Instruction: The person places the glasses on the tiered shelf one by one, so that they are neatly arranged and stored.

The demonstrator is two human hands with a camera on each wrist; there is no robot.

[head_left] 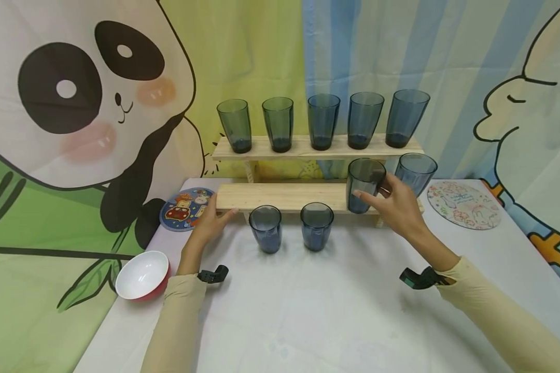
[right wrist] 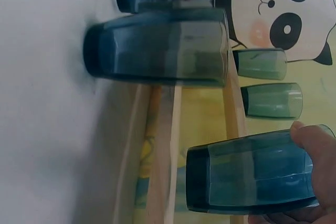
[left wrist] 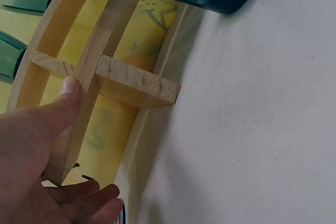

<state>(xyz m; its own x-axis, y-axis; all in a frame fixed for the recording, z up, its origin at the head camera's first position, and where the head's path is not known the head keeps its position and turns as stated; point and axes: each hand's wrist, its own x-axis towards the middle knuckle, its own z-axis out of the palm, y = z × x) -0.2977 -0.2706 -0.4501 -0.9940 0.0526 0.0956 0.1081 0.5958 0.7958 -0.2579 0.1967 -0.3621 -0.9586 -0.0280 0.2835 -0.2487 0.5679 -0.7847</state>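
Note:
My right hand grips a blue-grey drinking glass, held upright at the right part of the lower board; whether its base touches the wood I cannot tell. In the right wrist view, the thumb and fingers are around this glass near its rim. Just right of it, another glass stands at the board's right end. My left hand holds the left end of the two-tier wooden rack, its thumb on the board. Two glasses, one left and one right, stand on the table before the rack.
Several matching glasses line the upper board. A blue patterned round mat lies left of the rack, a pale floral one right. A white and red bowl sits at the table's left edge. Printed curtains hang behind.

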